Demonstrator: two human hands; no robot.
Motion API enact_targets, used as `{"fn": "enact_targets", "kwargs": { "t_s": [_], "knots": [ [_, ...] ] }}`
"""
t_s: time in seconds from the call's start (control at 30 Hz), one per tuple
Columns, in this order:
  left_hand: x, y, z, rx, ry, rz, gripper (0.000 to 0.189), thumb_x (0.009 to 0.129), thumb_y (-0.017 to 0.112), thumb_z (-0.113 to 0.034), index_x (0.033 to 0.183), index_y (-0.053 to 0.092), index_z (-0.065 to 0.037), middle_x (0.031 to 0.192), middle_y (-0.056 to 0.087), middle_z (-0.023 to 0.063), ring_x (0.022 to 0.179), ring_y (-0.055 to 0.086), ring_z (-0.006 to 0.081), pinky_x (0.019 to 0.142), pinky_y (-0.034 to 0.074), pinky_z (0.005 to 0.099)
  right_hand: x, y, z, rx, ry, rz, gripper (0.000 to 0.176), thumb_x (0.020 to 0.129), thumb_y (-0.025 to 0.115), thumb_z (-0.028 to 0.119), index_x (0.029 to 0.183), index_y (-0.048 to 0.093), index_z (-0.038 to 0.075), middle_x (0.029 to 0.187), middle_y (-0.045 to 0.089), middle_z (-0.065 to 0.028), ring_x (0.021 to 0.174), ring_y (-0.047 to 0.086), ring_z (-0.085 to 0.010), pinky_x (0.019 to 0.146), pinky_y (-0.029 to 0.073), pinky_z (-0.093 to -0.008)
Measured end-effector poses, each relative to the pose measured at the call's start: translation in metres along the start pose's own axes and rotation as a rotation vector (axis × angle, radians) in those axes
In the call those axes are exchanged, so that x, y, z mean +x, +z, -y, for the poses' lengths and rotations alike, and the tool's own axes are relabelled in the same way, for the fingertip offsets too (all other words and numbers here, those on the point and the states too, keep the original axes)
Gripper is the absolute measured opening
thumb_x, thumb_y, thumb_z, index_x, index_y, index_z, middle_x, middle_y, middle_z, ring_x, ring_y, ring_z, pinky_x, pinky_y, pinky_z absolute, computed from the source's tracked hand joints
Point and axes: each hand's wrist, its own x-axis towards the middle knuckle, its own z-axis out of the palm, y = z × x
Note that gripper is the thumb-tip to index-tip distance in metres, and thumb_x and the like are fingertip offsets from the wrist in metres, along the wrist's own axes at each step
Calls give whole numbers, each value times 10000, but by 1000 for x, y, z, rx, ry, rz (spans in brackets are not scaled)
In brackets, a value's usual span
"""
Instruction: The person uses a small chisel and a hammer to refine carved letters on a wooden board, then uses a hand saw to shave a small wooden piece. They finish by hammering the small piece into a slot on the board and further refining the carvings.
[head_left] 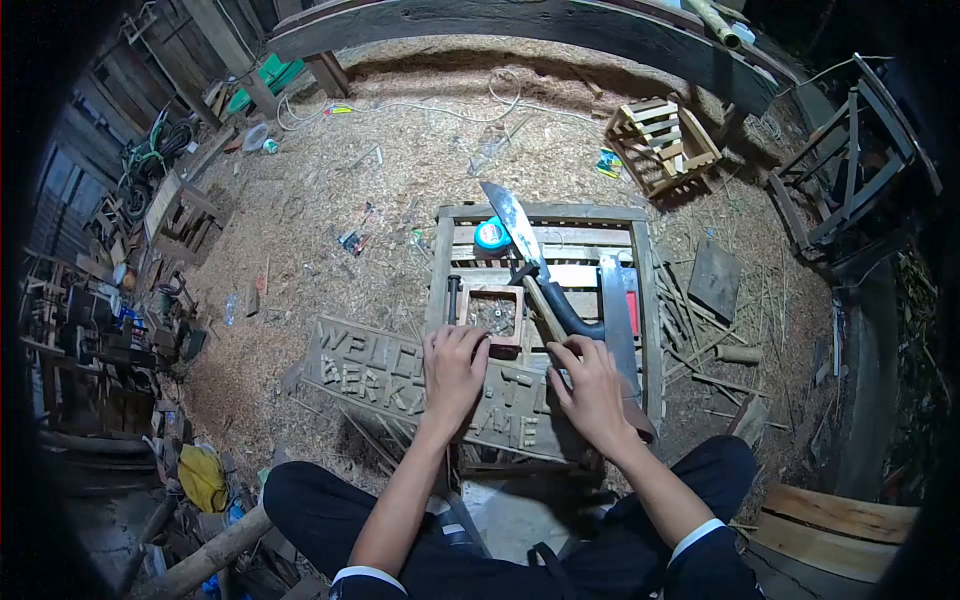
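A wooden sign (372, 398) with raised letters lies slanted in front of me. WELC shows in its upper row and BERKA in its lower row; my hands cover other letters. My left hand (455, 370) is closed over the sign's upper edge, near the middle. Farther right, my right hand (590, 392) has bent fingers over the same edge, its thumb on the front face. Just beyond those fingers ends the wooden handle of a hammer (545, 308). A small wooden box (493, 290) of metal bits, perhaps nails or screws, stands past my left hand.
On the slatted wooden table (640, 240) lie a machete (512, 215), a hand saw (614, 310) and a blue tape measure (491, 235). A wooden crate (665, 150) and a chair frame (850, 170) stand beyond, on shaving-covered ground. Sticks (690, 310) are scattered at right.
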Motion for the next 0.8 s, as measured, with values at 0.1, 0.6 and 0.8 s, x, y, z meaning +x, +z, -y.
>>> {"fn": "enact_targets", "kwargs": {
  "t_s": [0.1,0.6,0.8],
  "knots": [
    [6,5,2,20,-8,-1,161,941,735,-151,1065,776,-59,1040,758,80,1061,648,271,1000,411,432,7,2,-2,-7,16,3,373,919,747,113,1277,674,40,1220,617,-165,1123,592,-350,951,477,-469],
    [33,29,6,28,-84,32,136,902,763,-193,962,817,-83,949,753,81,973,608,288,913,393,440,32,21,-22,9,131,155,457,929,703,70,1377,618,99,1220,655,-200,845,714,-461,748,591,-540],
    [39,26,1,81,-173,117,125,884,777,-196,918,827,-87,939,751,95,1007,605,304,940,399,487,34,19,-21,38,145,132,444,905,736,76,1342,657,89,1211,665,-193,847,720,-447,743,592,-530]
  ]
}}
